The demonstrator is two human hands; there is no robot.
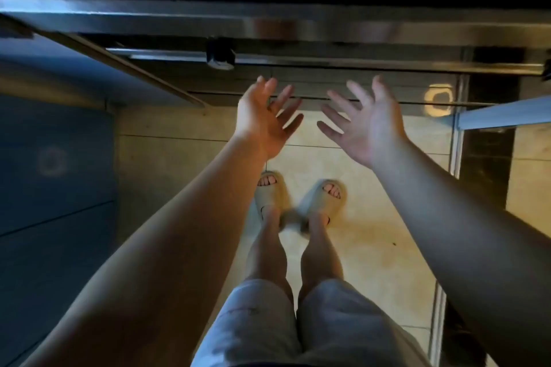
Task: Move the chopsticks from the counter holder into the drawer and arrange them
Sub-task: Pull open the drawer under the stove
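Chopsticks and their counter holder are not in view; neither can be located from this picture. Only the brushed-steel front edge of the worktop (268, 24) shows, running left to right across the top of the view, with a dark surface above it too dim to read. Below that edge sit long horizontal metal drawer rails or fronts (298, 61); whether any drawer is pulled out cannot be told.

The left hand (259, 122) and the right hand (368, 125) are both raised in front of those drawer fronts, palms turned inward toward each other, fingers spread, each grip apart and holding nothing. They are near one another but not touching, and at about the same height, so neither is clearly nearer the worktop.

Judgement: the task's thing most likely lies up and forward of both hands, on the worktop beyond the steel edge. Transfer not yet begun.

Beneath are beige floor tiles (372, 247) and the person's pale slide sandals (271, 194).
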